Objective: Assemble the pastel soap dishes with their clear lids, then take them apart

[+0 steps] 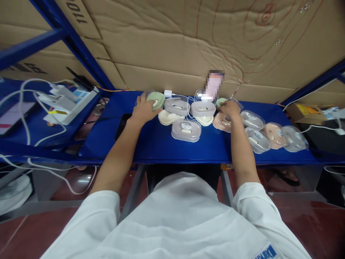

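On the left, my left hand (144,109) wraps round the side of a green oval soap box (156,99). My right hand (230,108) grips another green soap box (221,102) at the back right, mostly covered by the hand. Under that hand lies a pink soap box (221,122). Between my hands, a grey soap box (176,106) and a second grey soap box (203,108) rest partly over cream ones, such as the cream soap box (170,118). Closer to me sits a grey soap box (186,131) with a round sticker.
Several more boxes, including a pink soap box (275,136), stand at the right. A phone (212,85) leans at the back by a white cable. A dark flat object (122,126) lies by my left forearm. Power strips (71,108) are at far left; cardboard (172,46) stands behind.
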`<state>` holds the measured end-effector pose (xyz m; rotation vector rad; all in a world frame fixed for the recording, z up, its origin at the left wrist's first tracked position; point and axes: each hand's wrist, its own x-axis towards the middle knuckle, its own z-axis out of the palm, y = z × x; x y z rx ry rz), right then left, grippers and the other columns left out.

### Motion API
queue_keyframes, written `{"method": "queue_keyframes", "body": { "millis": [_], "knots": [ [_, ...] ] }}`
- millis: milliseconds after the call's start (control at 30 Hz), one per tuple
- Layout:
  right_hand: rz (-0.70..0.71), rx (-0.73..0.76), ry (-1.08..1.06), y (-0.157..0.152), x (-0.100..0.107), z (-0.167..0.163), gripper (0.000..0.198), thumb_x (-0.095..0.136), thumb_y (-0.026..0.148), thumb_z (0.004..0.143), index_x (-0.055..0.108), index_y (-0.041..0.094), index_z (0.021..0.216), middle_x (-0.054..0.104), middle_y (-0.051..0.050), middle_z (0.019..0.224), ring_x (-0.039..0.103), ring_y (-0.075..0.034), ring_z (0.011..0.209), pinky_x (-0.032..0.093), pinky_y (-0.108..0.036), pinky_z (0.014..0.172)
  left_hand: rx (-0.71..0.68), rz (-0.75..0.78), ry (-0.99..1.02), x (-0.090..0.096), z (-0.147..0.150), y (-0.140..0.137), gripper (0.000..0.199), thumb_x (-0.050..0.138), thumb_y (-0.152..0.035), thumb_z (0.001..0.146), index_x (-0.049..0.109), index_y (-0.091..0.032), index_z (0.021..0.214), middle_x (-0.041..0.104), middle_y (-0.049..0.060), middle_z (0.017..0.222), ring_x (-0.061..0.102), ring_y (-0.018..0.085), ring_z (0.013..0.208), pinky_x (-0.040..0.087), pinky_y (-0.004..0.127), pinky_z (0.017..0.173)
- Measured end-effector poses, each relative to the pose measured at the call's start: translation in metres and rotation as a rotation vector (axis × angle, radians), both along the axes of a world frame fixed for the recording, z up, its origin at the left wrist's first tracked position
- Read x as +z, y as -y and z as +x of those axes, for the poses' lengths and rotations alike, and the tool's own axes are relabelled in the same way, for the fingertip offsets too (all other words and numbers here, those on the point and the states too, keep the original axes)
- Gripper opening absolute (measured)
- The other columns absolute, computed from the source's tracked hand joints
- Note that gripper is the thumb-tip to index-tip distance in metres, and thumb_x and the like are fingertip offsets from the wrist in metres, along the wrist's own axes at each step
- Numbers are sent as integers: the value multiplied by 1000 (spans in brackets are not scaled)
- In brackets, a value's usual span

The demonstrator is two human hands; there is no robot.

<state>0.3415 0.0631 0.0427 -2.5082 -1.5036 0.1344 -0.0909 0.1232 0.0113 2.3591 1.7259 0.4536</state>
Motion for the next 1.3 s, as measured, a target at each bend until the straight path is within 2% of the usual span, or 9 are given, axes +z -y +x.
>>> {"method": "queue_keyframes", "body": {
  "millis": [133,333,467,600,767,967,1100,1200,1300],
  "knots": [
    [74,14,48,7,-1,-7,39,58,38,103,78,18,129,77,-21,131,70,-39,128,48,-56,110,30,9,-37,1,4,0,54,51,-49,108,64,-18,150,24,23,178,23,57,162,37,78,119],
    [244,48,89,19,2,-7,49,38,40,112,68,17,143,73,-23,139,66,-40,133,45,-59,112,67,126,162,-4,1,-10,45,42,-43,112,69,-17,136,42,21,169,41,46,155,40,74,122],
    [440,300,76,22,5,-13,52,34,43,113,68,19,145,70,-20,147,62,-39,136,40,-63,116,52,195,241,-3,-2,-18,48,34,-45,114,66,-17,136,42,20,168,45,39,155,38,64,128],
    [432,537,64,23,2,-31,45,41,42,112,72,27,141,73,-11,146,60,-34,139,34,-60,122,-113,274,315,-2,7,-16,51,33,-54,114,67,-22,133,39,15,170,38,31,162,32,51,136],
    [394,636,106,28,6,-47,44,42,34,110,70,28,143,64,-10,156,53,-35,146,32,-60,122,-448,289,379,-6,27,-3,64,29,-68,111,69,-23,132,28,11,177,30,33,166,30,53,136],
    [347,481,98,45,23,-45,51,33,42,112,67,27,147,66,-9,154,55,-34,143,36,-53,120,-385,212,302,0,32,10,60,22,-50,115,45,-24,164,7,6,184,21,33,169,39,50,129],
    [257,429,82,53,25,-42,48,35,44,111,73,28,135,74,-8,142,60,-34,136,41,-52,119,-329,231,247,11,30,16,61,25,-48,115,37,-22,168,17,8,181,20,32,167,39,53,127],
    [253,380,87,72,16,-37,49,35,45,111,72,24,136,76,-11,136,65,-35,129,46,-56,115,-382,319,251,23,37,35,52,31,-46,115,54,-19,154,37,13,171,34,31,159,38,54,126],
    [219,346,92,103,-1,-28,52,44,48,108,66,21,147,69,-16,148,61,-39,138,44,-61,116,-592,334,229,31,53,67,35,52,-49,110,73,-25,125,67,10,138,61,26,131,48,45,116]
  ]
}}
